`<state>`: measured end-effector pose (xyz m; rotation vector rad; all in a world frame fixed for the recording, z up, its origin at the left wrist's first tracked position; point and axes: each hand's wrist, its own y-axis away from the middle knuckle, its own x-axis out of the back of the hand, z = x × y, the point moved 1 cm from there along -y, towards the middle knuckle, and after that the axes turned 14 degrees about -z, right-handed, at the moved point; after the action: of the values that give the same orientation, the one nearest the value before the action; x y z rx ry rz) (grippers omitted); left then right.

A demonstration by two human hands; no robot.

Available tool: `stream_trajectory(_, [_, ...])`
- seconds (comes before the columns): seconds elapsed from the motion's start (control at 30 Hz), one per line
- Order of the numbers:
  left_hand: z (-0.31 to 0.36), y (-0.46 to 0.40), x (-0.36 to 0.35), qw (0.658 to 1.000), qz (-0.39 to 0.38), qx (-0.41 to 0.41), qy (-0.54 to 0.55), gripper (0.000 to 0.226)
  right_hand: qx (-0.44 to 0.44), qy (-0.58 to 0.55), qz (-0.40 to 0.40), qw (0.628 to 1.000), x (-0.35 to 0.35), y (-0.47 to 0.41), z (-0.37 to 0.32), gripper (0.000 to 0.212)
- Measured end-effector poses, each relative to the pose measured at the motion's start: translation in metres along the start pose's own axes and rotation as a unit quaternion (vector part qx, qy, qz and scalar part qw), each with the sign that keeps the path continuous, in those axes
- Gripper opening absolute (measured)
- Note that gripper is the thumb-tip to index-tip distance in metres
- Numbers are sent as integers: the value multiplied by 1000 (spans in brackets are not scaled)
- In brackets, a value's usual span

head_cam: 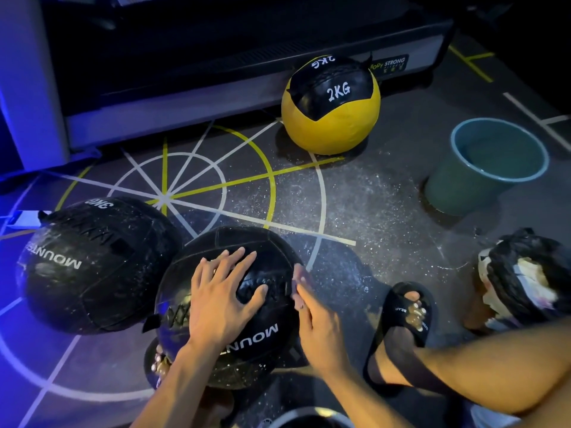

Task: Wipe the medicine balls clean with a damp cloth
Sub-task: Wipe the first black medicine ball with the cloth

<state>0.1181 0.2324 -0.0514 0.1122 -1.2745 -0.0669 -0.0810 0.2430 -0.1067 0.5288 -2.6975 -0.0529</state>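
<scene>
A black medicine ball (265, 264) marked MOUNT lies on the floor right in front of me. My left hand (225, 291) lies flat on top of it with fingers spread. My right hand (315, 322) presses against the ball's right side, fingers straight. A second black ball (92, 264) sits touching it on the left. A yellow and black 2KG ball (330, 109) rests farther back against a machine base. No cloth shows in either hand.
A green bucket (448, 183) holding water stands at the right. A crumpled black and white bundle (525, 279) lies at the far right. My feet in black slides (404, 313) flank the ball. A treadmill base (185, 88) blocks the back.
</scene>
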Motion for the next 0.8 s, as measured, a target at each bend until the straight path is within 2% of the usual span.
stream_trajectory(0.1, [2, -1, 0, 1000, -5, 5, 2, 65, 3, -30, 12, 999, -1, -37, -15, 54])
stream_trajectory(0.2, [0, -2, 0, 1000, -11, 4, 10, 67, -6, -23, 16, 1000, -9, -21, -11, 50])
stream_trajectory(0.23, [-1, -2, 0, 1000, -9, 4, 8, 67, -30, -26, 14, 999, -7, -7, -4, 47])
stream_trajectory(0.3, [0, -1, 0, 1000, -3, 1, 3, 66, -132, -32, 25, 990, -3, 15, 16, 37])
stream_trajectory(0.37, [3, 1, -2, 1000, 4, -4, 5, 63, -255, -105, 56, 960, -11, 22, 37, 28])
stream_trajectory(0.4, [4, 2, -3, 1000, 5, -5, 7, 63, -310, -172, 70, 933, -17, 19, 40, 25])
stream_trajectory(0.47, [6, 5, -5, 1000, 6, -6, 6, 62, -375, -272, 108, 880, -23, -3, 33, 20])
stream_trajectory(0.5, [7, 6, -5, 1000, 6, -7, 6, 61, -388, -282, 124, 869, -21, -18, 25, 20])
stream_trajectory(0.57, [6, 7, -6, 1000, 12, -8, 11, 61, -355, -287, 127, 881, -10, -47, 8, 18])
stream_trajectory(0.63, [8, 6, -5, 1000, 11, -7, 11, 62, -209, -322, 74, 920, 0, -67, -19, 20])
stream_trajectory(0.7, [10, 4, -5, 1000, 9, -5, 8, 63, -79, -296, -10, 952, 5, -70, -33, 34])
stream_trajectory(0.77, [12, 4, -7, 1000, 7, -8, 11, 65, -67, -266, -22, 961, 5, -57, -15, 39])
stream_trajectory(0.8, [13, 4, -8, 1000, 8, -10, 13, 66, -127, -269, -2, 955, 5, -47, -1, 37])
